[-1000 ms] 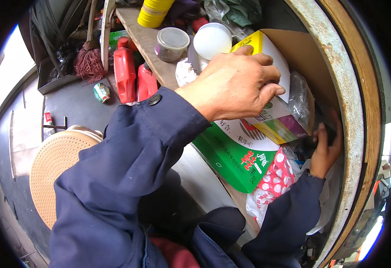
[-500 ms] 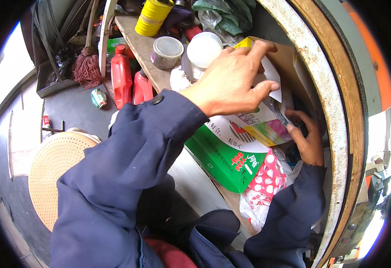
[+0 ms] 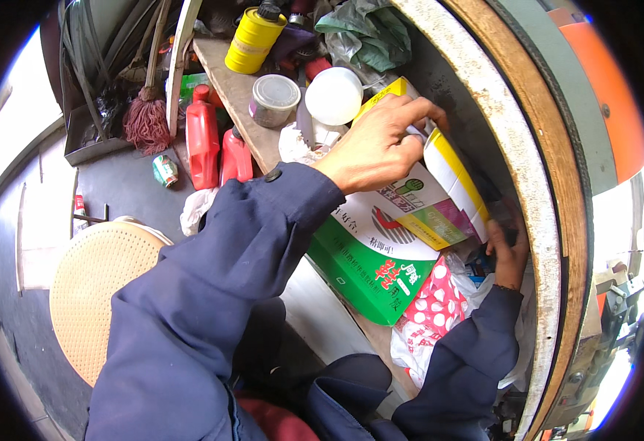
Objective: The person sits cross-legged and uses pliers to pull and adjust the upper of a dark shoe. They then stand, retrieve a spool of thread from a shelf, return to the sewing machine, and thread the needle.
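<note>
Head: left hand [image 3: 376, 143] further along carton [image 3: 410, 213]

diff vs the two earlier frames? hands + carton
The left hand has slid from flat on the face of the cardboard carton up to its top edge, fingers now curled over it. The right hand stays low beside the carton's right end; what it holds is hidden. Red bottles, yellow can and woven stool lie as before.
</note>
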Demonstrator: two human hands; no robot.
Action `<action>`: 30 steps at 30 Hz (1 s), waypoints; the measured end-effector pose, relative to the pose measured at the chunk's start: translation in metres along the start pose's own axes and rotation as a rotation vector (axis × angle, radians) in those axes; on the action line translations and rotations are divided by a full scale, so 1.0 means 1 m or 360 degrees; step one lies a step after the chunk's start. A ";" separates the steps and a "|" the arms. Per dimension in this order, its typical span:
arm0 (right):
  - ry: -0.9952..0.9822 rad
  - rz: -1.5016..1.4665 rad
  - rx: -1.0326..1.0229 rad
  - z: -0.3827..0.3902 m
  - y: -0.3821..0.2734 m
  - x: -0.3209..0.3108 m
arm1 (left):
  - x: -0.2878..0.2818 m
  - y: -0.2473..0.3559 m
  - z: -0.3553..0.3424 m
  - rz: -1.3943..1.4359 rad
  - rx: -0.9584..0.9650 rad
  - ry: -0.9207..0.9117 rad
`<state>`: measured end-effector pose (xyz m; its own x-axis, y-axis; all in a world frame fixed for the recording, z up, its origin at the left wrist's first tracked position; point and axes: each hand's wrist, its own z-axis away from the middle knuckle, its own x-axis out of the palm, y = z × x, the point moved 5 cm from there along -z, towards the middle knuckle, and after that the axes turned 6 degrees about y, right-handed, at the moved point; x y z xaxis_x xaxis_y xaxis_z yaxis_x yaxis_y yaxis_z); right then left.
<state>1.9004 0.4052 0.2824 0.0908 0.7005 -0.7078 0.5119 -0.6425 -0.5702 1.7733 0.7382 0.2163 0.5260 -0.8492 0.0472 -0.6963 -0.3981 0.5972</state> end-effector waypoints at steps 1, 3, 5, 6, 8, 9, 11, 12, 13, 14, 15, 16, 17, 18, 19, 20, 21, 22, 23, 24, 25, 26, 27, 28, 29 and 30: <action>-0.0005 0.0096 0.0032 0.005 0.002 0.001 | -0.001 0.000 0.000 -0.0017 0.0029 -0.0005; 0.0006 0.0176 0.0059 0.009 0.004 0.001 | -0.002 0.001 0.000 0.0120 0.0067 0.0094; 0.0035 0.0147 0.0048 0.008 0.009 0.004 | -0.001 0.003 0.006 0.0174 0.0081 0.0114; 0.0042 0.0157 0.0068 0.003 0.012 0.006 | -0.003 0.003 0.008 0.0196 0.0042 0.0095; 0.0319 0.0367 -0.0160 -0.005 0.008 0.003 | -0.005 0.003 0.009 0.0174 -0.0010 0.0034; 0.0343 0.0247 -0.0104 -0.011 0.009 0.001 | -0.003 0.003 0.012 0.0225 -0.0066 0.0057; 0.0322 0.0019 -0.0118 -0.014 0.006 0.003 | -0.002 0.003 0.013 0.0271 -0.0163 0.0033; 0.0310 -0.0094 -0.0123 -0.013 0.003 0.002 | -0.001 0.003 0.013 0.0235 -0.0166 0.0035; 0.0355 -0.0066 -0.0125 -0.015 0.003 0.011 | 0.001 0.004 0.013 0.0197 -0.0168 0.0039; 0.0363 -0.0081 -0.0142 -0.010 0.002 0.013 | 0.002 0.004 0.013 0.0145 -0.0169 0.0047; 0.0370 -0.0095 -0.0160 -0.004 0.002 0.016 | 0.002 0.004 0.012 0.0083 -0.0118 0.0105; 0.0378 -0.0110 -0.0177 0.002 0.003 0.019 | 0.003 0.006 0.012 0.0083 -0.0059 0.0131; 0.0376 -0.0153 -0.0213 0.003 0.004 0.022 | 0.003 0.007 0.013 0.0065 -0.0015 0.0155; 0.0373 -0.0204 -0.0203 0.004 0.006 0.023 | 0.004 0.007 0.015 0.0048 0.0026 0.0177; 0.0370 -0.0256 -0.0194 0.003 0.007 0.025 | 0.005 0.006 0.016 0.0074 0.0005 0.0200; 0.0347 -0.0311 -0.0137 0.003 0.009 0.025 | 0.006 0.004 0.018 0.0099 -0.0067 0.0197; 0.0326 -0.0366 -0.0084 0.001 0.009 0.025 | 0.007 0.001 0.021 0.0124 -0.0148 0.0195; 0.0305 -0.0421 -0.0033 -0.001 0.008 0.026 | 0.008 -0.001 0.023 0.0148 -0.0227 0.0195; 0.0270 -0.0352 0.0130 -0.004 0.009 0.025 | 0.007 0.000 0.023 0.0121 -0.0180 0.0238; 0.0261 -0.0453 0.0166 -0.003 0.006 0.026 | 0.005 0.002 0.024 0.0081 -0.0139 0.0290; 0.0250 -0.0556 0.0201 0.000 0.003 0.025 | 0.005 0.004 0.024 0.0038 -0.0097 0.0344; 0.0235 -0.0658 0.0285 0.000 0.002 0.027 | 0.004 0.006 0.023 -0.0027 -0.0062 0.0394; 0.0224 -0.0760 0.0370 0.000 0.003 0.028 | 0.004 0.006 0.022 -0.0023 -0.0091 0.0432; 0.0210 -0.0861 0.0506 -0.003 0.006 0.030 | 0.004 0.006 0.021 -0.0041 -0.0126 0.0467; 0.0175 -0.0947 0.0631 -0.003 0.011 0.034 | 0.005 0.007 0.020 -0.0058 -0.0164 0.0500; 0.0147 -0.1031 0.0759 -0.005 0.018 0.035 | 0.007 0.006 0.020 -0.0036 -0.0283 0.0514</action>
<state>1.9169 0.4201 0.2495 -0.0182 0.9884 -0.1506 0.0696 -0.1490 -0.9864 1.7632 0.7233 0.2039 0.6871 -0.6762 0.2659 -0.6021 -0.3250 0.7293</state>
